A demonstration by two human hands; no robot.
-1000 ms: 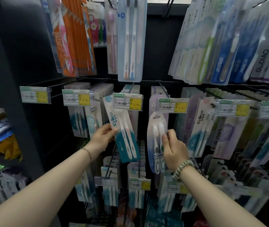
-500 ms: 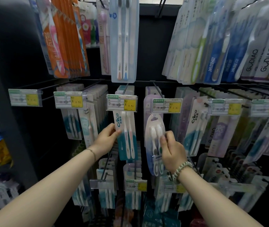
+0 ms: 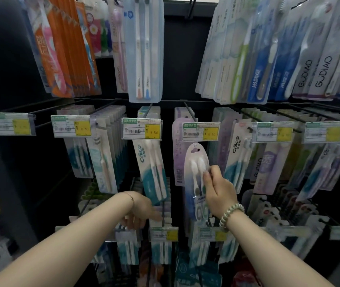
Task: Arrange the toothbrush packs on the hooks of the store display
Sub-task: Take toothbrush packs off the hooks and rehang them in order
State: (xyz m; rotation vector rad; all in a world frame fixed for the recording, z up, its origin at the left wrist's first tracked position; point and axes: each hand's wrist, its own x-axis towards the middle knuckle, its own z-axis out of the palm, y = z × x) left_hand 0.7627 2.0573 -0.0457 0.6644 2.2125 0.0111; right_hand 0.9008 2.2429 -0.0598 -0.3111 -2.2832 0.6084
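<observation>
A teal-and-white Cnice toothbrush pack hangs tilted on the middle-row hook behind a yellow price tag, free of my hands. My left hand is below it, fingers spread and reaching down towards the packs on the lower row, holding nothing. My right hand pinches an oval blue-and-white two-brush pack by its right side. Its hang hole sits just under the neighbouring price tag; I cannot tell whether it is on the hook.
Rows of black wire hooks carry toothbrush packs: orange packs upper left, Gudiao packs upper right. A bare hook with a price tag sticks out at the left. A dark shelf post bounds the left side.
My left hand let go of the Cnice pack, which now hangs on its hook, and dropped towards the lower row. My right hand kept its hold on the oval pack.
</observation>
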